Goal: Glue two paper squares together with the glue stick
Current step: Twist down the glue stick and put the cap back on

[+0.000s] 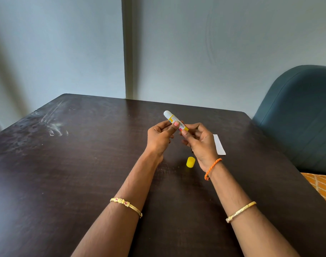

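Both hands hold an uncapped glue stick (171,118) above the middle of the dark table (84,164). Its white tip points up and to the far left. My left hand (161,137) pinches the yellow-labelled barrel with thumb and fingers. My right hand (200,143) grips the stick's lower end. The yellow cap (190,162) lies on the table just under my right wrist. White paper (219,144) lies flat behind my right hand, mostly hidden by it; I cannot tell whether it is one square or two.
A teal padded chair (303,115) stands at the table's right side, with an orange patterned cloth (321,186) below it. A pale wall rises behind the far edge. White scuff marks (55,127) show on the table's far left.
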